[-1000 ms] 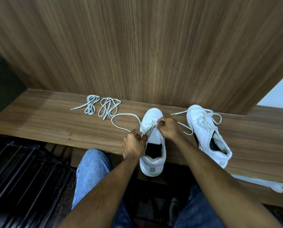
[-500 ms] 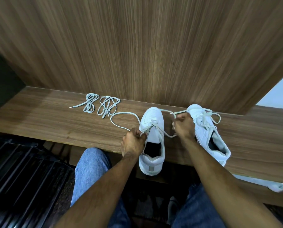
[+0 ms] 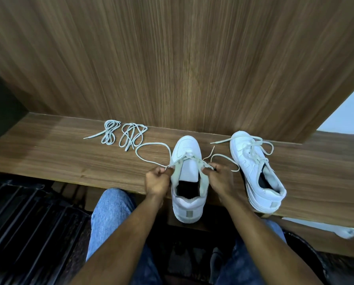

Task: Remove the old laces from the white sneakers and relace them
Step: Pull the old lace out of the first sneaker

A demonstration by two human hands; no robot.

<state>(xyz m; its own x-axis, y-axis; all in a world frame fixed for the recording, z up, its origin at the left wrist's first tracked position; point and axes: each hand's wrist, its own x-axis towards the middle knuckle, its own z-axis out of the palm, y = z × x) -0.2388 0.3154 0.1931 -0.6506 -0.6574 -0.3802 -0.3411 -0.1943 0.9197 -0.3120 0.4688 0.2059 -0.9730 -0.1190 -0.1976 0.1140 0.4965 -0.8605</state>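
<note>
No readable text, label, brand or number shows on anything here.

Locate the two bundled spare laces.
In the head view, the two bundled laces lie on the wooden shelf, against the back panel, left of the sneaker being laced.

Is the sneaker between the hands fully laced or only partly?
Partly laced. The middle sneaker has lace only across its front eyelets; its tongue lies bare, and the left hand and right hand pinch the loose ends.

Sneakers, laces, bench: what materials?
Sneakers: smooth white leather or synthetic, judging by the stitched panels and faint sheen. Laces: flat woven fabric, matte off-white, lying limp. Bench: wood-grain veneer or laminate with a satin finish; which one is unclear.
</note>
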